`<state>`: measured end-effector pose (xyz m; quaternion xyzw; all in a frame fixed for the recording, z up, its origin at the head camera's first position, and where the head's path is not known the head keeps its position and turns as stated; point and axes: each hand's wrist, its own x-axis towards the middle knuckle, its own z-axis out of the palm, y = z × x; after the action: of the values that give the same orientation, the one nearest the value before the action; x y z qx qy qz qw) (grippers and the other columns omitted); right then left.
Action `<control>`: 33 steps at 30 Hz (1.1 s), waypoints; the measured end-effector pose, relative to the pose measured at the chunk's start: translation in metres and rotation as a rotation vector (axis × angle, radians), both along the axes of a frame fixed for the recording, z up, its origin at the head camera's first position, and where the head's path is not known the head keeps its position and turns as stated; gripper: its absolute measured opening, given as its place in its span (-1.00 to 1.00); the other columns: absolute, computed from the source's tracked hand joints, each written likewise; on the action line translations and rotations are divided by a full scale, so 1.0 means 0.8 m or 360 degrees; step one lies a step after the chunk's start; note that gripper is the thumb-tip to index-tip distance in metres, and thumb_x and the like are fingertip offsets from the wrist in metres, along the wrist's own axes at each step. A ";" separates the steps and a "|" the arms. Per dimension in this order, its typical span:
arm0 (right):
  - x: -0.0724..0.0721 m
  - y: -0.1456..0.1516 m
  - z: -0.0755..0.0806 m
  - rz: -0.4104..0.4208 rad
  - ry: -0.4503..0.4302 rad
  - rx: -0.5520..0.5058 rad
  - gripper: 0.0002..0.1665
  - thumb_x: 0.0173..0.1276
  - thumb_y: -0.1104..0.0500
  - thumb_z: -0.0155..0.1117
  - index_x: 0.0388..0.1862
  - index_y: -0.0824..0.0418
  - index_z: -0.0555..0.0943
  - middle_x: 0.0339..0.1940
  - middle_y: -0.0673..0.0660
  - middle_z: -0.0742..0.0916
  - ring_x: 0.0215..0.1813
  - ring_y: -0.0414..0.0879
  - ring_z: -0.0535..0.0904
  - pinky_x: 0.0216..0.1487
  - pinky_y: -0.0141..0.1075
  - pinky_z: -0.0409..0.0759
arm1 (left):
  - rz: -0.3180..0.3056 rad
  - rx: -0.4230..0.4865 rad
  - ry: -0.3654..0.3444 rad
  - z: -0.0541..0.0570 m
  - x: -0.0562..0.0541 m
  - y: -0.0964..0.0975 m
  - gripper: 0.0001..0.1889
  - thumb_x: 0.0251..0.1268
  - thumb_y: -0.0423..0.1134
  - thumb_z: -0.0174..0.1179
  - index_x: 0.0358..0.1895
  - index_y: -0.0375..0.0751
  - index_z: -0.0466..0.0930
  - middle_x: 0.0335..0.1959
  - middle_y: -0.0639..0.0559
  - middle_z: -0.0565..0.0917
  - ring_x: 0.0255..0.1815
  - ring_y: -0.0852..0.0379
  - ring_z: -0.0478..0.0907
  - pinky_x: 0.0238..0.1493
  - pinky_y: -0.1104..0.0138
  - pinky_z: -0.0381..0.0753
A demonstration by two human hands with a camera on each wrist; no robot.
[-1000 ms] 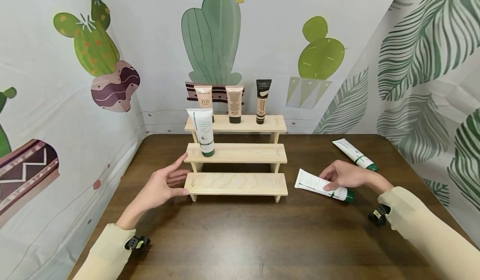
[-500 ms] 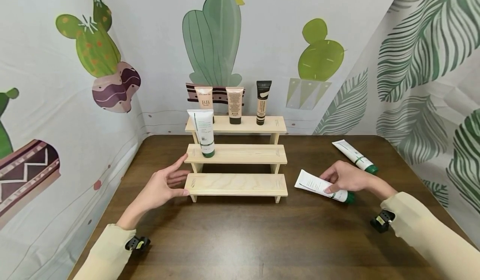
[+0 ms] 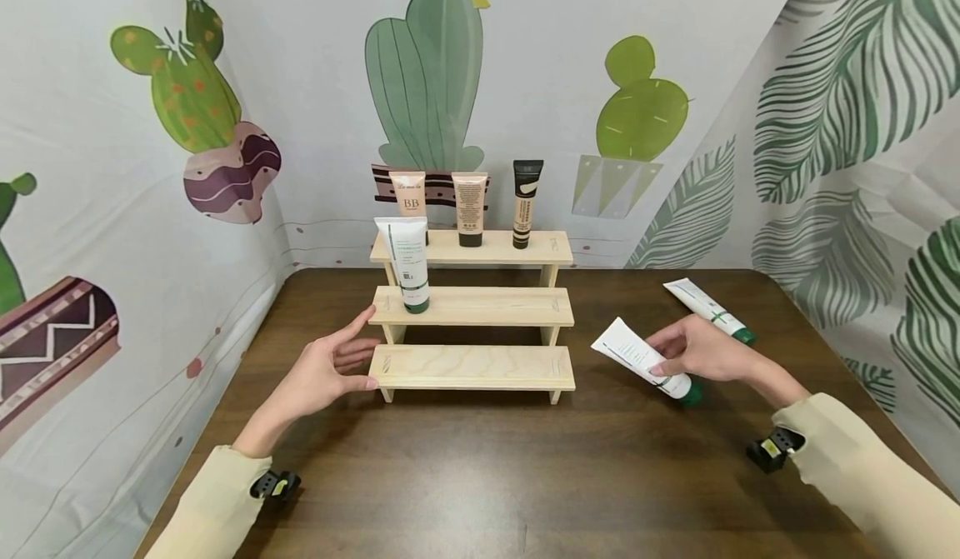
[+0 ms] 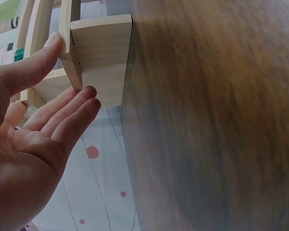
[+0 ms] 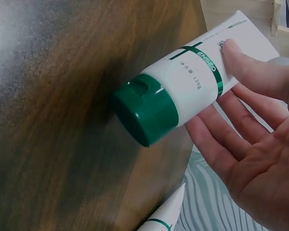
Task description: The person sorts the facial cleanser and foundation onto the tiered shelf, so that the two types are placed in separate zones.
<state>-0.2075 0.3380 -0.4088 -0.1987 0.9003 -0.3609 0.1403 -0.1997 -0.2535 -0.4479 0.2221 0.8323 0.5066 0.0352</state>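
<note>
Between thumb and fingers, my right hand (image 3: 701,348) grips a white squeeze tube with a green cap (image 3: 637,355). The tube is tilted, cap end lower, right of a three-tier wooden display stand (image 3: 472,363). In the right wrist view the green flip cap (image 5: 147,108) points toward the tabletop. My left hand (image 3: 318,376) touches the stand's left end, its fingers fairly straight and its thumb (image 4: 38,67) at the bottom shelf's edge. A similar white tube (image 3: 406,259) stands cap down at the left of the middle shelf.
On the top shelf stand two pinkish tubes, one with BB lettering (image 3: 408,192) and one with small print (image 3: 470,205), and a black-and-beige tube (image 3: 522,205). Another white tube (image 3: 705,305) lies behind my right hand on the brown table (image 3: 480,476). A printed cloth hangs behind.
My right hand has tipped the white tube up from lying nearly flat, raising its crimped end while the cap stays low. The left hand stays at the stand's left end.
</note>
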 end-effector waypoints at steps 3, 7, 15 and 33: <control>0.001 -0.001 0.001 -0.0053 -0.0001 0.0002 -0.46 0.25 0.24 0.64 0.11 0.54 0.71 -0.16 0.15 0.84 -0.19 -0.07 0.75 -0.27 -0.34 0.74 | 0.0002 -0.0004 -0.0004 0.000 0.000 0.000 0.19 0.03 -0.54 0.60 0.72 0.06 0.11 0.27 -0.46 0.60 0.28 -0.24 0.63 0.26 -0.01 0.65; 0.004 -0.004 0.004 -0.0112 0.0004 -0.0018 -0.45 0.28 0.21 0.62 0.15 0.52 0.69 -0.11 0.17 0.84 -0.13 -0.02 0.76 -0.23 -0.32 0.75 | 0.0007 -0.0004 -0.0012 0.000 0.000 0.000 0.18 0.04 -0.53 0.60 0.72 0.06 0.11 0.27 -0.45 0.61 0.28 -0.24 0.63 0.26 0.00 0.66; 0.013 -0.015 0.013 -0.0191 0.0055 -0.0089 -0.32 0.30 0.18 0.61 0.25 0.58 0.61 -0.02 0.27 0.82 0.00 0.06 0.78 -0.13 -0.34 0.77 | 0.0016 -0.0006 -0.0026 -0.002 0.000 0.000 0.18 0.05 -0.52 0.60 0.72 0.07 0.11 0.27 -0.40 0.63 0.25 -0.24 0.64 0.26 -0.02 0.65; 0.029 -0.066 0.049 -0.0341 0.0189 -0.0335 -0.45 0.29 0.19 0.63 0.17 0.44 0.71 -0.12 0.21 0.84 -0.12 -0.11 0.80 -0.17 -0.34 0.78 | 0.0018 -0.0007 -0.0015 -0.001 -0.001 0.000 0.18 0.03 -0.52 0.61 0.72 0.06 0.12 0.28 -0.45 0.60 0.28 -0.23 0.63 0.27 -0.03 0.65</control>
<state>-0.1842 0.2855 -0.3693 -0.1362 0.8802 -0.4538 0.0259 -0.2002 -0.2537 -0.4486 0.2148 0.8345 0.5061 0.0368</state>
